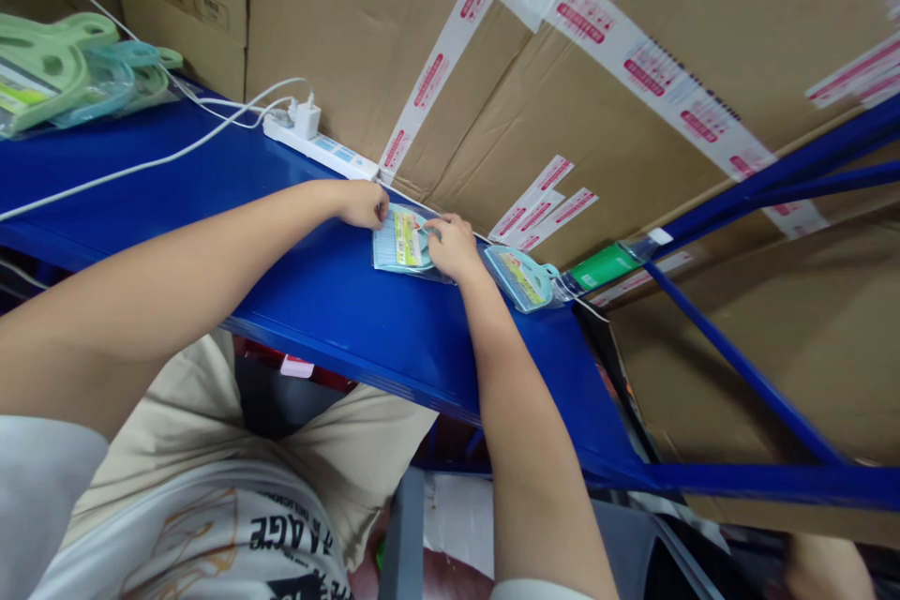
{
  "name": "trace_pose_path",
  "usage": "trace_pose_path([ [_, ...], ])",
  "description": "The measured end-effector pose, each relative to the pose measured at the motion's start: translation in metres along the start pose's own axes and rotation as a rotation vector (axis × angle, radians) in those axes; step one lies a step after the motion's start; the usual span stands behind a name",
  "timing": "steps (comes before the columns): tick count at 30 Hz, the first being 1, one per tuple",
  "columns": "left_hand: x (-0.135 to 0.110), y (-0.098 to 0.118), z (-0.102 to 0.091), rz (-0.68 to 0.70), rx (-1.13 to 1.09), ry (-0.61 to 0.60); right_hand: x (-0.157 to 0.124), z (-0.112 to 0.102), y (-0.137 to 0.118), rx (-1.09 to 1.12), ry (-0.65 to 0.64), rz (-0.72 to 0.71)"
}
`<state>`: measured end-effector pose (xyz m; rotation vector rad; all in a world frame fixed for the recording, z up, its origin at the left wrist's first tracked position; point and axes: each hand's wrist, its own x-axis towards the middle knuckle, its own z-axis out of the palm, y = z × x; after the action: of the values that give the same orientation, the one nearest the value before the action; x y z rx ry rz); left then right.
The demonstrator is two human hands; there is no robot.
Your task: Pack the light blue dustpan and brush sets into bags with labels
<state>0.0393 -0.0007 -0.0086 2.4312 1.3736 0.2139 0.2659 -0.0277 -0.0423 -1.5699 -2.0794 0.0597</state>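
A light-blue mini dustpan set in a clear plastic bag (406, 242), with a yellow-green label, lies on the blue shelf in front of me. My left hand (364, 203) is closed, its curled fingers pinched at the bag's upper left corner. Over the handle end on the right, my right hand (454, 246) grips the bag with bent fingers and covers that part. Just right of this hand lies a second bagged dustpan set (521, 277), light blue with a similar label.
Several bagged green and blue dustpans (67, 75) are piled at the far left. A white power strip (320, 148) with cables sits against the large cardboard box (337, 28) behind. A green-labelled bottle (611, 265) lies at the right by the blue metal frame (738, 356).
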Motion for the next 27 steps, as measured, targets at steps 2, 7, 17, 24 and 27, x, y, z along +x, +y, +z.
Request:
trace_pose_path([
  [2,-0.0005,0.0012,-0.0001,0.002,-0.014,0.003,0.0001,-0.0002,-0.0009,0.000,-0.038,-0.018],
  [7,-0.0030,0.0047,-0.0014,-0.008,0.004,-0.001,-0.0001,-0.0055,-0.0028,0.014,0.003,-0.056],
  [17,0.0011,-0.0018,0.0019,0.016,-0.040,-0.001,0.0007,-0.0029,-0.0060,0.028,-0.015,-0.049],
  [24,-0.0014,0.0011,0.0000,0.023,0.002,0.007,0.0004,0.0013,-0.0014,0.004,-0.024,-0.018],
  [27,-0.0018,0.0007,-0.0015,0.036,-0.030,0.036,0.0019,-0.0016,-0.0012,0.027,0.012,-0.063],
])
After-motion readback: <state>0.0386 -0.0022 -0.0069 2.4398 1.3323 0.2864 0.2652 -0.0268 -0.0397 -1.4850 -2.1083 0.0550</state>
